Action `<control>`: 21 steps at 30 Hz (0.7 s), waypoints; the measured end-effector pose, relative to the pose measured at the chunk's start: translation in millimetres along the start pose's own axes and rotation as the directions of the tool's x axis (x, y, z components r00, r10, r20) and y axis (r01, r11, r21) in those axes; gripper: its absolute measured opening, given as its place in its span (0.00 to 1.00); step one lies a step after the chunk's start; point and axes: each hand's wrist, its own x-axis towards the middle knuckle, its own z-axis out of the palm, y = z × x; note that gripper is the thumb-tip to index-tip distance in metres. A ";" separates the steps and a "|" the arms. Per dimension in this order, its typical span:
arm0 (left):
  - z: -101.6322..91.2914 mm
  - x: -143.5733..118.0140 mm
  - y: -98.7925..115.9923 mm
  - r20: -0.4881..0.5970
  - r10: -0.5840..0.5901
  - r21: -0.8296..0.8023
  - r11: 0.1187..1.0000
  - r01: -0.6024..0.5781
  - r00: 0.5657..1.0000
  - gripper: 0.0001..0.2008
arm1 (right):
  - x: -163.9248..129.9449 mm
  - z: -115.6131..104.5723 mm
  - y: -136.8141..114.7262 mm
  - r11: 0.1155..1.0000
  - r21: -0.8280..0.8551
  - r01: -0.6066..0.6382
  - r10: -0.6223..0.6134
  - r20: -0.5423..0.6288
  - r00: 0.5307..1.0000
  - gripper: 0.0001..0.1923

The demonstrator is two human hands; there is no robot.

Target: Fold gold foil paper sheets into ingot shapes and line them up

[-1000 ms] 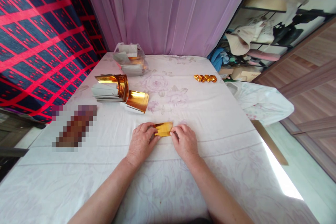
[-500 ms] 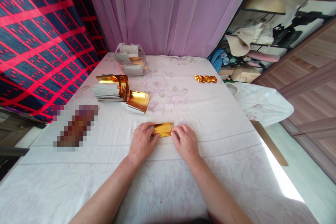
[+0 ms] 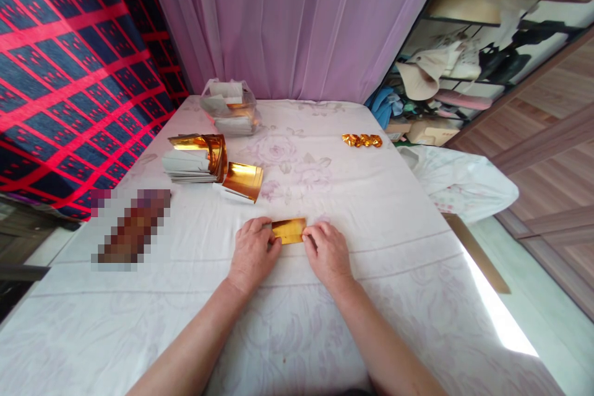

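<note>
While both hands pinch it, the gold paper (image 3: 288, 230) lies flat on the desk (image 3: 371, 210).
Left hand (image 3: 253, 252) and right hand (image 3: 327, 250) each grip an end; pressing evenly should keep the crease straight.

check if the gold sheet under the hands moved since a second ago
No. The gold sheet lies in the same spot between the left hand and right hand, as far as before from the gold stack.

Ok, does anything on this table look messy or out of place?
Mostly tidy. The stack of gold sheets is uneven, its top sheets curling up, and one loose gold sheet lies tilted against it. Both hands press a folded gold paper flat.
</note>
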 end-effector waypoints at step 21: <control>4.9 -2.3 -2.9 -0.077 0.038 0.000 0.999 -0.038 0.996 0.04 | 6.5 -7.0 -19.8 0.989 -0.093 -0.117 0.120 0.025 0.992 0.09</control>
